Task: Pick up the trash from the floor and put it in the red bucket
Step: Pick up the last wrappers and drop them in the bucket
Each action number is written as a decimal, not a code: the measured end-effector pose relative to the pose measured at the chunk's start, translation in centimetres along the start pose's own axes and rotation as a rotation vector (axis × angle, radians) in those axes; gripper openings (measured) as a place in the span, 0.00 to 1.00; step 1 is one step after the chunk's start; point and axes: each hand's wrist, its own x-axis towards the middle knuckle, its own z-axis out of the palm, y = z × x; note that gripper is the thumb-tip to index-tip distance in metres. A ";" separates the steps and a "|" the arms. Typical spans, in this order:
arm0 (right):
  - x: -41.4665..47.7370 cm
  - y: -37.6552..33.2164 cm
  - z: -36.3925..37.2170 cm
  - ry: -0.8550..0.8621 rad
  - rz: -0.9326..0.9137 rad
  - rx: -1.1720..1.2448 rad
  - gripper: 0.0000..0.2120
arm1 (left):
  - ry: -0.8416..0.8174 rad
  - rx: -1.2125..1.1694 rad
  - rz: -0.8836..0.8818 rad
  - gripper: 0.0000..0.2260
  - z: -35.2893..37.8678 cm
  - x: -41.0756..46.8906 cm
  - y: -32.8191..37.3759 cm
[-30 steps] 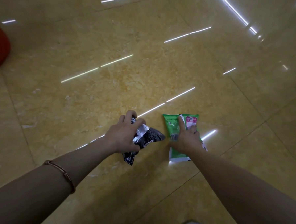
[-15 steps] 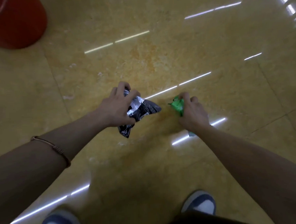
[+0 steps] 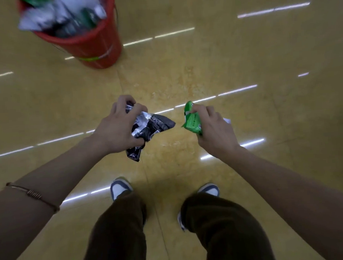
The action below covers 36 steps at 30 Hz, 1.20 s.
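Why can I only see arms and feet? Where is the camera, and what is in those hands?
There is no robot here. A person wears a camera on their head, so you look down along their own arms. The left hand grips a crumpled black wrapper. The right hand grips a green wrapper. Below them is a shiny yellow floor. The red bucket stands ahead on the left, with rubbish piled inside. At the bottom are the person's legs and shoes.

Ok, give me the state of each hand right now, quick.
Left hand: closed, gripping the crumpled black wrapper.
Right hand: closed, gripping the green wrapper.
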 end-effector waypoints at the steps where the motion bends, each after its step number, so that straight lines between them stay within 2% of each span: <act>1: -0.6 -1.4 -2.5 0.018 -0.018 -0.006 0.30 | 0.013 0.004 0.000 0.32 -2.5 -1.3 0.8; 7: -4.5 -10.9 -16.8 0.107 -0.106 -0.038 0.31 | 0.082 -0.089 -0.057 0.33 -16.9 -8.7 5.0; 12: -7.2 -19.6 -27.7 0.251 -0.170 -0.059 0.31 | 0.219 -0.100 -0.048 0.33 -29.3 -14.7 7.3; 17: -10.3 -27.8 -35.9 0.345 -0.203 -0.096 0.33 | 0.368 -0.084 0.032 0.37 -39.1 -21.4 7.8; 20: -11.7 -31.6 -39.6 0.368 -0.243 -0.147 0.33 | 0.435 -0.048 0.025 0.35 -43.8 -25.3 7.9; 26: -12.7 -36.7 -43.8 0.449 -0.255 -0.221 0.31 | 0.521 0.064 -0.018 0.35 -48.7 -29.7 6.9; 36: -9.0 -40.8 -43.6 0.387 -0.303 -0.201 0.31 | 0.588 0.024 -0.026 0.33 -50.3 -28.2 3.2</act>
